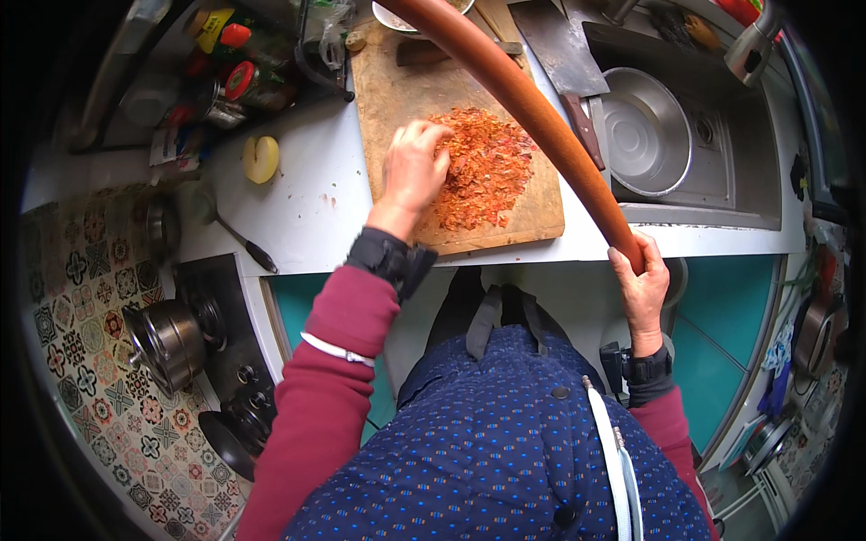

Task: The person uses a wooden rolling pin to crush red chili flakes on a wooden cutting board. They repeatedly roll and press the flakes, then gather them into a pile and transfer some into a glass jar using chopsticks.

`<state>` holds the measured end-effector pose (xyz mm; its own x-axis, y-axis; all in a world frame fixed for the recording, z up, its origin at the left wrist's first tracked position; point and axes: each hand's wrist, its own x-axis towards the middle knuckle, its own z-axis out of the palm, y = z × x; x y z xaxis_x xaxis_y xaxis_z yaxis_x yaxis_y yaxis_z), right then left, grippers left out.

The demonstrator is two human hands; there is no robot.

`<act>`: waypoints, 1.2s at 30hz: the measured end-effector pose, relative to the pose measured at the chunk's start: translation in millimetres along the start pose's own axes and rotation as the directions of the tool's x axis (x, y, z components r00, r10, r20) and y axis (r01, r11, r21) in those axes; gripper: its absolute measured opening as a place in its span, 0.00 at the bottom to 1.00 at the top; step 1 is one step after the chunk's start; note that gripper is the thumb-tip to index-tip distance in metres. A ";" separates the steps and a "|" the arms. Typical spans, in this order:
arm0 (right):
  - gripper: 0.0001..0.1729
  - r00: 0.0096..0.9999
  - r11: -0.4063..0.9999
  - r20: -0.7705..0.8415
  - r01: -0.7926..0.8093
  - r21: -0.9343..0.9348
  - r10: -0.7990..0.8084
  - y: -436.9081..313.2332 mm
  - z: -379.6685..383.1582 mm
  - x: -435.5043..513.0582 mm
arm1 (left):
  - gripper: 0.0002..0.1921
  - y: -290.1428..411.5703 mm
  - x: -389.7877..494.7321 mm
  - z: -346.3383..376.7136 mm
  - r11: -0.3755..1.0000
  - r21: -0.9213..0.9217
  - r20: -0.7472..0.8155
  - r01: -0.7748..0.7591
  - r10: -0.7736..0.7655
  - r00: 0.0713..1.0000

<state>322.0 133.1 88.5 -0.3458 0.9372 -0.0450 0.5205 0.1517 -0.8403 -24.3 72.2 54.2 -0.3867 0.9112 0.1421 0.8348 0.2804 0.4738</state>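
Chopped dried red chili [484,169] lies in a loose heap on a wooden cutting board [385,88]. At the heap's left edge is my left hand [416,159], palm down with curled fingers; whether chili is between the fingertips cannot be told. My right hand [639,277] grips the lower end of a long, thick, orange-brown rod [541,122], perhaps a handle. The rod slants up and left across the board's right side and leaves the view at the top. A cleaver [565,54] with a wooden handle rests between the board and the sink.
A metal basin [636,132] sits in the steel sink [731,162] at right. Left of the board are half an apple [260,159], a black-handled ladle [247,247] and jars [247,81]. A lidded pot [169,345] stands by the hob. A bowl [396,20] is behind the board.
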 end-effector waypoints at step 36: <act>0.22 0.996 0.997 -0.057 -0.073 -0.016 0.072 11.5 10.8 -15.0 | 0.06 13.3 -16.6 17.0 0.761 0.155 0.270 -0.631 0.581 0.767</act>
<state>324.8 117.4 73.7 -0.2626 0.9620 -0.0742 0.5565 0.0882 -0.8262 -0.2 65.9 43.4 0.2944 0.9439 0.1497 0.9394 -0.3146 0.1365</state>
